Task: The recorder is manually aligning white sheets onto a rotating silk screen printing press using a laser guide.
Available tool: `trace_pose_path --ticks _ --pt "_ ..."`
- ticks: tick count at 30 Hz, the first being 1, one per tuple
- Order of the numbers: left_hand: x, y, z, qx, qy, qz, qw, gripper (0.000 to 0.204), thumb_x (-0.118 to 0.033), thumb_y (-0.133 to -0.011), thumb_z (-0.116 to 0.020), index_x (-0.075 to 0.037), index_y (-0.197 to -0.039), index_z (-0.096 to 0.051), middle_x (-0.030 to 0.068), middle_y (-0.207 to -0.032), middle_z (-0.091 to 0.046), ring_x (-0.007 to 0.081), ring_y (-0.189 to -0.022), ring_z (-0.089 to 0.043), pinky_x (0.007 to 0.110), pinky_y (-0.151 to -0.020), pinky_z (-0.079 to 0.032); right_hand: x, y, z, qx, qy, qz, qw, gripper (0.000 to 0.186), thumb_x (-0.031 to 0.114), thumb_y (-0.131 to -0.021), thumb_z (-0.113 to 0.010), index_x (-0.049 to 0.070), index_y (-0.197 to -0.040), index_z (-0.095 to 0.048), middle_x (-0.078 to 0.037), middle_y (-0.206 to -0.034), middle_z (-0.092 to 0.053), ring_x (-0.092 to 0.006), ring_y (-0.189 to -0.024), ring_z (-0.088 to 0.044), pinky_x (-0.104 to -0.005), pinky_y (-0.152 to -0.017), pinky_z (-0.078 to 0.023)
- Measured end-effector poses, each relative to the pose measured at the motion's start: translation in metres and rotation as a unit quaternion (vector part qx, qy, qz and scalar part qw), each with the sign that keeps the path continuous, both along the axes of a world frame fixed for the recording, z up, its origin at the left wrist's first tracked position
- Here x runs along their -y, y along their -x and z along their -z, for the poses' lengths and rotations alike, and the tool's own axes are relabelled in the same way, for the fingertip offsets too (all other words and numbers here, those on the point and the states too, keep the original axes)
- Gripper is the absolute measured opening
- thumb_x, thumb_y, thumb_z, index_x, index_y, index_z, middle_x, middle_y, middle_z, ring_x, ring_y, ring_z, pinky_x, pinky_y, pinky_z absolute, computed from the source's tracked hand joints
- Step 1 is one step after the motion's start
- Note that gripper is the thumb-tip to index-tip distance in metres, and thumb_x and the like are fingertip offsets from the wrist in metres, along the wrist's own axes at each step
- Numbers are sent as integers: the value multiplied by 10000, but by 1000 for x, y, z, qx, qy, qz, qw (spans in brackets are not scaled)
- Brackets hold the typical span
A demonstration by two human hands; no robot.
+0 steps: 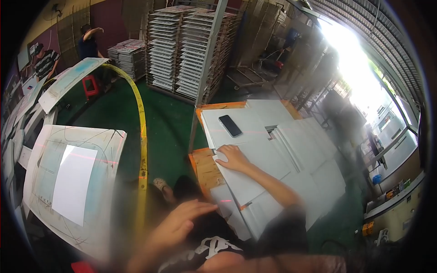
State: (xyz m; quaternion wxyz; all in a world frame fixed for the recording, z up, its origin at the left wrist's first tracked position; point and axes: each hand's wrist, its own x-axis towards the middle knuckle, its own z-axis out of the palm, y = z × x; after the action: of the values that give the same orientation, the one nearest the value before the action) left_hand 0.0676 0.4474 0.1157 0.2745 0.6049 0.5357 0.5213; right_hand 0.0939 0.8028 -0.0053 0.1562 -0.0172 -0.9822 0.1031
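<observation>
Orange-edged wood [208, 170] bears white sheets [257, 150] beside green floor [166, 129].

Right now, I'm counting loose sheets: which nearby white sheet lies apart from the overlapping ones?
The sheet on the stained board at left; the others overlap at right, under the right hand.

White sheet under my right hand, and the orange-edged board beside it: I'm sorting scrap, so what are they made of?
White sheet: perhaps paper, card or plastic; thin, smooth, matte look leaves it open. Orange-edged board: probably wood, edge likely painted, given its brown, streaky surface.
</observation>
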Motion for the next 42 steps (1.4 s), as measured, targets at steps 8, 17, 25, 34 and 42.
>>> trace_pose_path --ticks 8,17,25,34,42 --pt "-32 7 63 131 29 -126 983 510 -131 -880 -576 -31 -1362 -443 111 -1380 -467 242 -1283 -434 377 -1072 -316 33 9 -79 -219 -100 -98 966 199 215 -703 -653 68 -772 -539 -86 -732 -538 -269 -697 -537 -389 -640 -408" --pt "-34 -25 97 304 -68 -275 910 377 -123 -963 -512 48 -1294 -450 131 -1218 -566 185 -1127 -515 321 -994 -376 168 29 -166 -316 -75 -248 913 215 295 -825 -621 88 -854 -571 -59 -806 -554 -232 -711 -552 -360 -660 -417" --pt "69 5 82 382 -186 -465 777 436 -102 -953 -503 15 -1356 -385 163 -1316 -501 245 -1217 -464 378 -1054 -310 152 75 -168 -348 10 -92 933 487 224 -853 -619 49 -1288 -488 -176 -1332 -445 -352 -1262 -393 -483 -1053 -275" --pt "120 67 114 417 -228 -570 670 428 -76 -945 -483 30 -1348 -387 142 -1261 -524 223 -1148 -504 362 -981 -397 114 191 -105 116 469 -163 860 546 204 -924 -579 -11 -1366 -341 -125 -1258 -512 -194 -1177 -489 -337 -993 -377" --pt "108 161 143 439 -202 -638 600 477 -99 -962 -498 13 -1388 -313 120 -1316 -485 191 -1202 -490 321 -1038 -356 125 336 -57 248 552 -169 778 420 118 -917 -581 5 -1275 -392 -111 -1136 -594 -136 -1028 -568 -275 -877 -447"
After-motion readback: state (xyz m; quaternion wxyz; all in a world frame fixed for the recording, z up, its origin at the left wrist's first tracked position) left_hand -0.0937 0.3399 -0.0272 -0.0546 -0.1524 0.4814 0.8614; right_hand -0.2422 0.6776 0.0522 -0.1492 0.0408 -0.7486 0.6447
